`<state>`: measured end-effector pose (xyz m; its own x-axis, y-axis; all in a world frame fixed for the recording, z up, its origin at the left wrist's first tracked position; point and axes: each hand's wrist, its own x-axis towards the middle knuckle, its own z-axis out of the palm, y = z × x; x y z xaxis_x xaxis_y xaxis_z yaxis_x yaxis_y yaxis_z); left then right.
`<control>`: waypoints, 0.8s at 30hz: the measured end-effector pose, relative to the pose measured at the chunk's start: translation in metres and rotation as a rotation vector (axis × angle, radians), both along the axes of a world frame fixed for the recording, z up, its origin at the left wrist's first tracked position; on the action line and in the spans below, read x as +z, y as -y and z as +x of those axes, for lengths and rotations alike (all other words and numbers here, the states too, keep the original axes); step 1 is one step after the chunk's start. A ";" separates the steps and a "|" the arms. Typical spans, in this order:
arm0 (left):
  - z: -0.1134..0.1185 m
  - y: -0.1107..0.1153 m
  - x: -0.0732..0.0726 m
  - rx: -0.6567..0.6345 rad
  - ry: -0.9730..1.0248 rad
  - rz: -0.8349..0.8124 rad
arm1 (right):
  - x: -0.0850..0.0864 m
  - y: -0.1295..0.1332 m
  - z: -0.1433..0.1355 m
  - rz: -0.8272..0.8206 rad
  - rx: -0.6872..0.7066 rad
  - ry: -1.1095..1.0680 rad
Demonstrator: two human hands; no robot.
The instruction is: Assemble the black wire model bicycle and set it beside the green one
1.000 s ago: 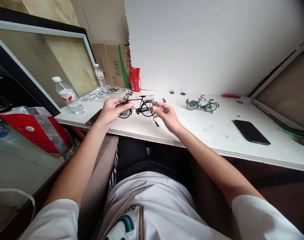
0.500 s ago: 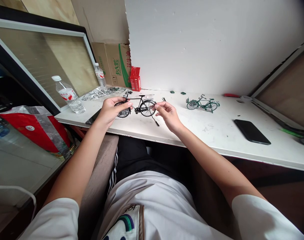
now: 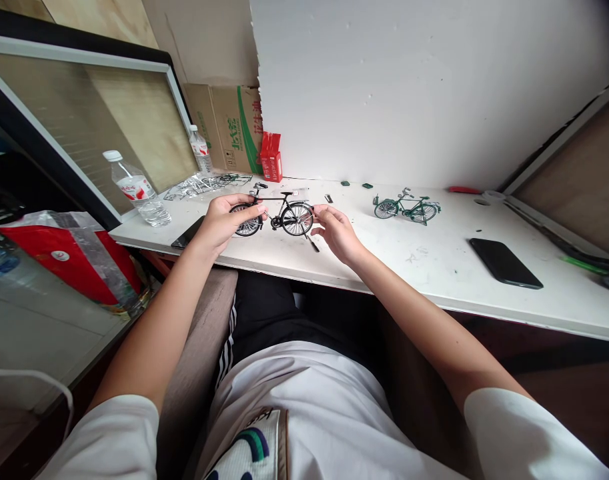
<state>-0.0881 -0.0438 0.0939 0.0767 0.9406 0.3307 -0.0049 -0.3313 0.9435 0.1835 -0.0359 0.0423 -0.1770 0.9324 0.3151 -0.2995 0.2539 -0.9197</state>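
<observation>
A black model bicycle is held side-on over the white table, its handlebar to the left and its rear wheel to the right. My left hand is closed around its front part, thumb across the frame by the front wheel. At the back of the rear wheel, the fingertips of my right hand pinch the edge of the bicycle; the exact spot is partly covered. Under the rear wheel lies a thin dark screwdriver-like stick. One small dark piece rests on the table behind my right hand.
A green model bicycle stands to the right, near a black phone. Water bottles, loose part frames, a red box and a carton are at the left back. A white panel rises behind.
The bicycle's rear end has shifted slightly right and down. My right fingers have moved a little on the rear wheel's edge; my left hand keeps its hold.
</observation>
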 end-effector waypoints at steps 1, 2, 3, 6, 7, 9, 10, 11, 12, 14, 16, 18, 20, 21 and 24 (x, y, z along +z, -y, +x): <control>0.000 0.000 0.000 0.000 0.003 -0.001 | 0.000 0.000 0.000 -0.001 0.007 -0.003; 0.000 0.000 0.000 -0.001 0.005 -0.004 | 0.000 0.000 0.000 0.004 0.011 -0.002; 0.000 0.000 0.000 -0.001 0.009 -0.008 | 0.001 0.001 0.000 0.013 0.013 0.002; 0.001 0.000 0.000 0.007 0.027 -0.020 | 0.002 0.003 0.000 0.040 0.015 0.031; 0.002 0.000 0.001 0.012 0.037 -0.022 | 0.002 0.004 0.001 0.043 0.016 0.050; 0.002 0.000 0.001 0.021 0.059 -0.025 | 0.003 0.005 0.000 0.038 0.008 0.086; 0.003 0.000 0.001 0.023 0.068 -0.026 | 0.002 0.004 0.000 0.033 -0.001 0.103; 0.003 0.000 0.001 0.026 0.078 -0.026 | 0.002 0.004 0.000 0.029 -0.014 0.118; 0.002 0.000 0.000 0.029 0.087 -0.026 | 0.002 0.004 0.000 0.029 -0.030 0.128; 0.002 -0.001 -0.001 0.031 0.097 -0.026 | 0.001 0.002 0.000 0.040 -0.059 0.137; 0.002 -0.002 -0.001 0.033 0.101 -0.023 | 0.000 0.001 0.000 0.063 -0.084 0.138; 0.002 -0.003 -0.002 0.038 0.104 -0.020 | 0.000 0.001 0.000 0.089 -0.107 0.146; 0.002 -0.003 -0.002 0.052 0.110 -0.013 | 0.000 0.002 0.000 0.111 -0.123 0.169; 0.002 -0.004 -0.002 0.059 0.112 -0.009 | -0.001 0.003 0.000 0.121 -0.124 0.189; 0.002 -0.004 -0.002 0.078 0.111 -0.002 | -0.001 0.005 -0.001 0.130 -0.093 0.286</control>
<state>-0.0865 -0.0397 0.0916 -0.0335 0.9430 0.3312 -0.0840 -0.3329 0.9392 0.1822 -0.0410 0.0411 -0.1917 0.9039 0.3823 -0.0038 0.3889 -0.9213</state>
